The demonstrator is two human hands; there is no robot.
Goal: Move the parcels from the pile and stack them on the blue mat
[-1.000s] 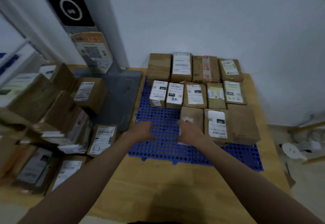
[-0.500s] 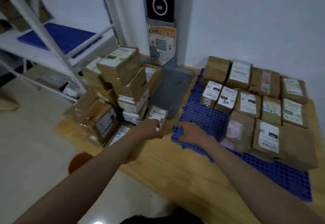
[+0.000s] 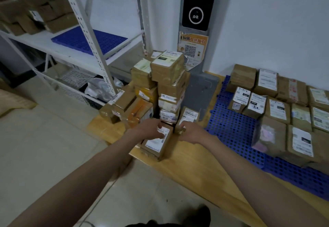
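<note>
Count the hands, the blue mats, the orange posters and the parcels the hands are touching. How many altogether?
Hands: 2 (left hand, right hand)
Blue mats: 2 (shelf mat, platform mat)
Orange posters: 1 (orange poster)
Touched parcels: 2 (flat parcel under the left hand, leaning parcel at the right hand)
Total: 7

Twelve brown cardboard parcels (image 3: 277, 109) are lying in three rows on the perforated blue plastic mat (image 3: 231, 128). About a dozen more are sitting heaped in the pile (image 3: 165, 87) at the wooden platform's (image 3: 195, 164) left corner. Two bare hands are reaching in.
</note>
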